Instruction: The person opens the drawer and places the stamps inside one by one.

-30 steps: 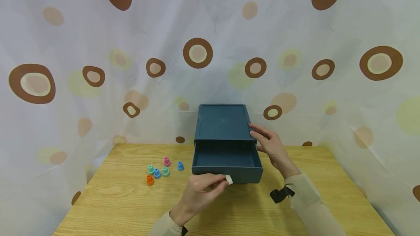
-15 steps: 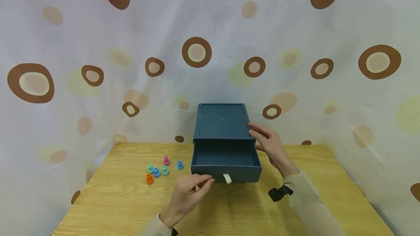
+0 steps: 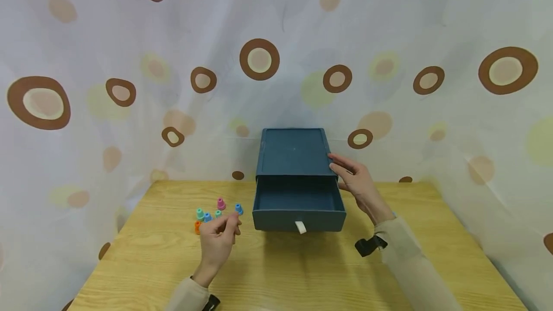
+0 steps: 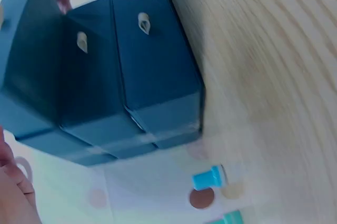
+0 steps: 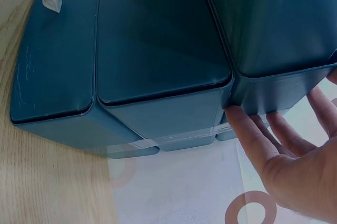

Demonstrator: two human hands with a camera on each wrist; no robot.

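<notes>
A dark blue drawer unit point(image 3: 294, 152) stands at the back of the wooden table, with several stacked drawers visible in the wrist views. Its top drawer point(image 3: 298, 221) is pulled out, and a white pull tab point(image 3: 300, 227) hangs on the front. My right hand point(image 3: 360, 188) rests against the unit's right side, fingers extended, also plain in the right wrist view point(image 5: 300, 166). Loosely curled, my left hand point(image 3: 217, 246) is above the table left of the drawer, holding nothing, near several small plastic pegs. Among them are a blue peg point(image 3: 239, 209) and a pink peg point(image 3: 221, 204).
An orange peg point(image 3: 198, 227) and a green peg point(image 3: 200, 214) stand partly behind or beside the left hand. A spotted cloth point(image 3: 294, 95) hangs right behind the table. A small blue thing peeks out beside the right wrist.
My left hand has let go of the white pull tab and moved left to the pegs. The right hand stays on the unit. The head view has tilted down slightly.
</notes>
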